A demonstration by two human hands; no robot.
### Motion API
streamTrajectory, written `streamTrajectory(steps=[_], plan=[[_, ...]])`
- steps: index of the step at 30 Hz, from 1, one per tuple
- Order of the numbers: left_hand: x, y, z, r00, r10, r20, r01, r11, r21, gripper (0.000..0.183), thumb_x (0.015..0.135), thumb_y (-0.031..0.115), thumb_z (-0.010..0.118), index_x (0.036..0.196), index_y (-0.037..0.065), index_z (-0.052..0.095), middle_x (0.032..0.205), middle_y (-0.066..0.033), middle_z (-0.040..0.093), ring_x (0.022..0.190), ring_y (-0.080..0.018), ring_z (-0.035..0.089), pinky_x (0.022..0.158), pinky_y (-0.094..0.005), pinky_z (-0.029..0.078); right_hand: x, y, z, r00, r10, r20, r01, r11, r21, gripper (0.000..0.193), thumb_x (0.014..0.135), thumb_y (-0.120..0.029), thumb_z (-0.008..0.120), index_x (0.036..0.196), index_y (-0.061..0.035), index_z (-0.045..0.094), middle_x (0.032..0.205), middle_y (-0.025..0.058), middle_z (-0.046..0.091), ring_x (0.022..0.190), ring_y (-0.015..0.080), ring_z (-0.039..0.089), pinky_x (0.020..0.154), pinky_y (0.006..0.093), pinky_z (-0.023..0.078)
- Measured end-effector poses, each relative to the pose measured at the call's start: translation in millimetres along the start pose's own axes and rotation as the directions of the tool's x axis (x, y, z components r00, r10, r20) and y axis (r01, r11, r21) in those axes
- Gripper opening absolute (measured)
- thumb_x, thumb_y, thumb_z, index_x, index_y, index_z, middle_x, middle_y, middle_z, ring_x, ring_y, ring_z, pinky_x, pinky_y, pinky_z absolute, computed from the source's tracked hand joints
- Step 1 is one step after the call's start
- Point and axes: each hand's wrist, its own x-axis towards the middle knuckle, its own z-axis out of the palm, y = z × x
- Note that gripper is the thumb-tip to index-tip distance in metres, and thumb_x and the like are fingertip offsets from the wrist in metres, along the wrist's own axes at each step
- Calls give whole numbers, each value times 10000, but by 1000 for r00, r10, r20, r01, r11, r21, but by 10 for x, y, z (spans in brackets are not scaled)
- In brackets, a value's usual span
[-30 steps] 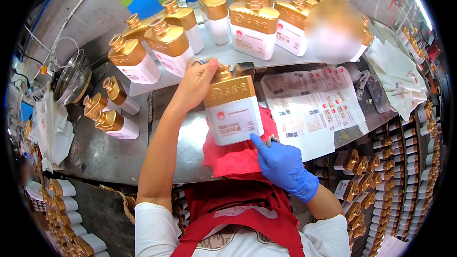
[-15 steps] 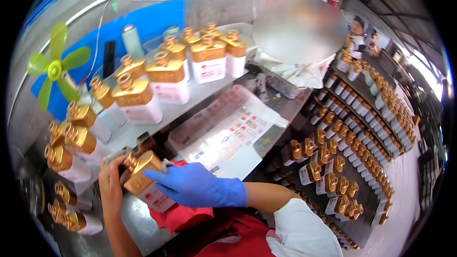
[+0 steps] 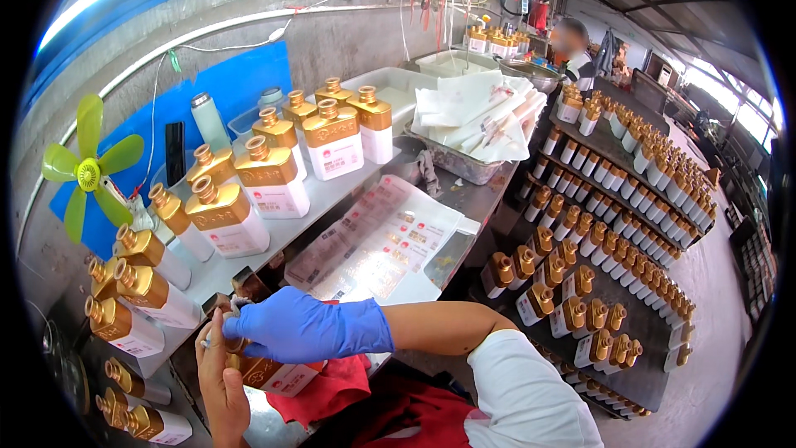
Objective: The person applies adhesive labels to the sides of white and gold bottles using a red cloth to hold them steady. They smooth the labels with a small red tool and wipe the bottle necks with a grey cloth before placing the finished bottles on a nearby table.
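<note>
Gold-shouldered bottle (image 3: 269, 372) lies on its side under both my hands, long axis running left-right, on the red cloth (image 3: 332, 390). My gloved right hand (image 3: 311, 330) presses over it; my bare left hand (image 3: 222, 382) grips its neck end.

Blue-gloved right hand (image 3: 311, 329) reaching across, closed, bare left hand (image 3: 220, 373) curled beneath

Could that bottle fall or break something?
Maybe. The bottle is held over the metal table's edge by both hands, the gloved right hand and bare left hand; a slip could drop it. Other bottles stand crowded close by, so a bump might topple them.
</note>
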Motion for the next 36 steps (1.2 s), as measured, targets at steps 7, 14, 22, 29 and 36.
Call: streamTrajectory(steps=[7,14,22,29,36], plan=[[-21,24,-11,1000,-18,12,18,998,-66,840,934,612,272,1402,-84,269,1331,-191,442,1185,-233,457,1009,-344,312,144,-96,-145,970,33,242,-14,997,-78,160,792,-210,601,880,-76,597,767,152,601,640,345,602,535,420,485],[-154,-96,-85,993,-111,47,118,968,-220,689,914,350,476,1431,-34,233,1323,-191,434,1198,-260,460,979,-353,393,218,-61,-168,909,-19,417,21,1000,0,135,730,-165,594,790,-50,631,712,162,597,620,349,604,537,426,481],[-272,40,-16,986,-31,-163,7,989,-150,886,900,658,292,1400,-73,280,1388,-214,386,1279,-299,399,1045,-432,323,-23,-209,-128,955,5,295,19,997,-75,170,731,-163,633,795,-12,587,757,182,607,646,352,619,506,408,480],[-381,83,-73,974,-91,-210,76,994,-80,662,988,448,251,1375,-84,324,1325,-254,448,1217,-343,461,1004,-434,389,-438,-376,-466,998,14,-65,-32,957,-289,243,743,-185,637,917,-55,530,712,108,561,612,280,608,460,363,475],[-449,-89,-88,949,-217,-231,207,976,-63,505,980,318,347,1303,-51,470,1285,-176,526,1165,-296,511,981,-385,406,-1179,-815,-1111,927,308,-215,-354,908,-223,259,757,-215,657,955,-82,557,824,121,572,649,272,631,529,358,517]])
